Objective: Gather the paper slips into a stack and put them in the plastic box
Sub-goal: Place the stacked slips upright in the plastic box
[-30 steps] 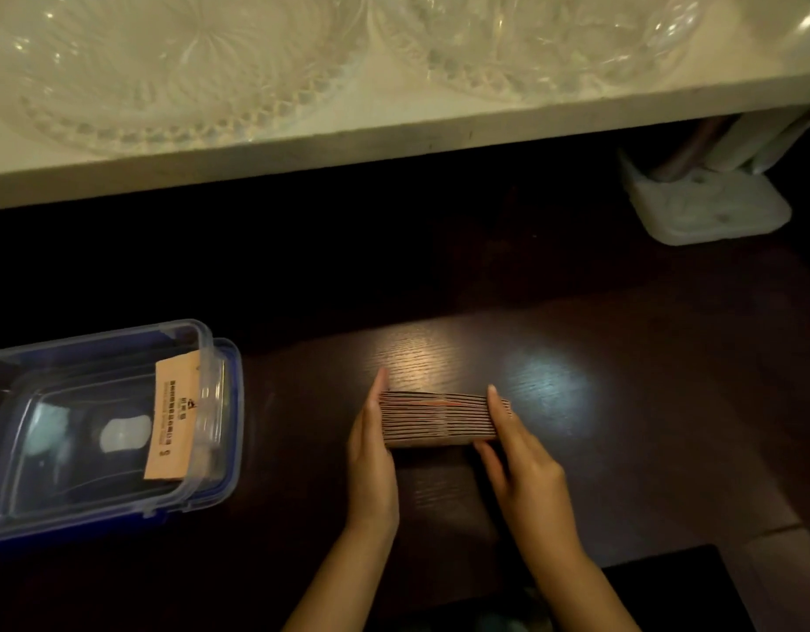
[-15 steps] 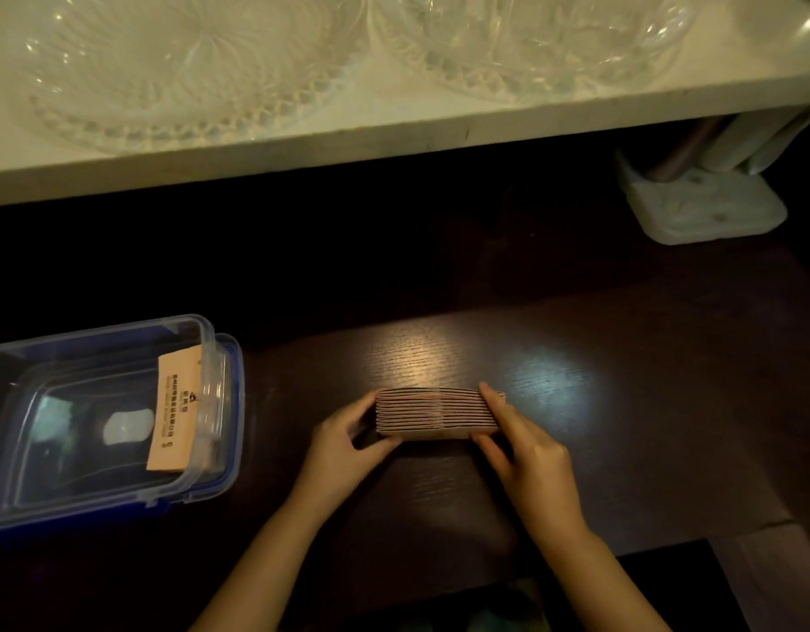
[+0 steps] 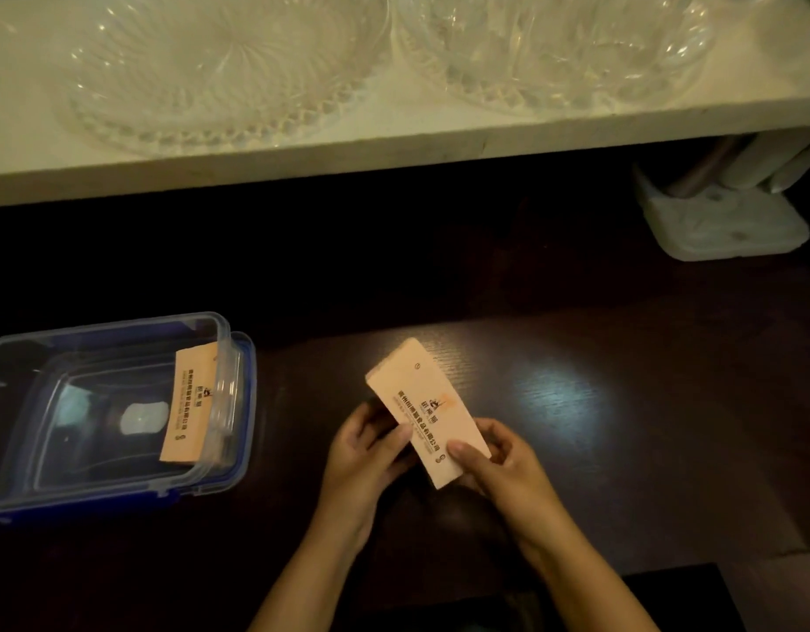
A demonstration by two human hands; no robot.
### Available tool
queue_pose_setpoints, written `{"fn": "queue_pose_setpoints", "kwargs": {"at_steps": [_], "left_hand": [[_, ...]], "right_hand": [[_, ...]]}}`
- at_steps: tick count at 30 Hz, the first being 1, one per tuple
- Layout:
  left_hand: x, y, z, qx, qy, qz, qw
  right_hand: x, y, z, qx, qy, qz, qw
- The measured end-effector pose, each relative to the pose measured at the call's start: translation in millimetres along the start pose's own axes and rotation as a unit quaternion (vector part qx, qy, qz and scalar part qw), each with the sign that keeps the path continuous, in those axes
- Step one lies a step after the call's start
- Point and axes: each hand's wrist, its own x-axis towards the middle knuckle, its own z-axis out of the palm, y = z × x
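Observation:
A stack of pale orange paper slips [image 3: 421, 399] with dark printed text is lifted off the dark table, printed face up, tilted with its far end pointing up-left. My left hand [image 3: 362, 453] grips its left long edge and my right hand [image 3: 494, 463] grips its near right corner, thumb on top. To the left stands the clear plastic box [image 3: 25, 431] with a blue rim, open. More slips of the same kind [image 3: 189, 412] lean against its right inner wall.
A pale shelf edge [image 3: 394, 148] overhangs the back of the dark wooden table [image 3: 599, 403] and carries two cut-glass dishes [image 3: 221, 70]. A white plastic holder [image 3: 722, 225] sits at the back right. The box lid lies under the box.
The stack stood on its edge on the table, squeezed between both hands. Now it is raised and turned so its printed face shows, and both hands have shifted their grip.

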Motion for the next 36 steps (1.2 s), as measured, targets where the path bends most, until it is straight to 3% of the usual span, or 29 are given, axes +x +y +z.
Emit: {"fn": "queue_pose_setpoints", "kwargs": {"at_steps": [4,8,13,18,24,32,34,36], "left_hand": [[-4,1,6,0.053,0.034,0.003,0.998],[-8,9,9,0.093,0.035,-0.014,0.995],[-22,21,16,0.121,0.023,-0.03,0.992],[-51,35,21,0.109,0.046,-0.036,0.992],[-88,68,-4,0.102,0.084,-0.058,0.99],[-103,88,-72,0.078,0.159,-0.016,0.984],[-102,100,-100,0.064,0.163,-0.012,0.985],[-97,116,-133,0.06,0.19,0.002,0.98]], "right_hand": [[-7,-4,4,0.017,-0.011,0.032,0.999],[-3,-15,-4,-0.034,-0.093,0.081,0.992],[12,-42,-11,-0.033,-0.151,0.039,0.987],[14,-62,-3,-0.101,-0.209,0.019,0.972],[2,-78,32,-0.13,-0.257,0.025,0.957],[-10,-79,114,-0.162,-0.34,0.05,0.925],[-5,-80,136,-0.173,-0.337,0.021,0.925],[4,-85,153,-0.227,-0.317,-0.101,0.915]]}}
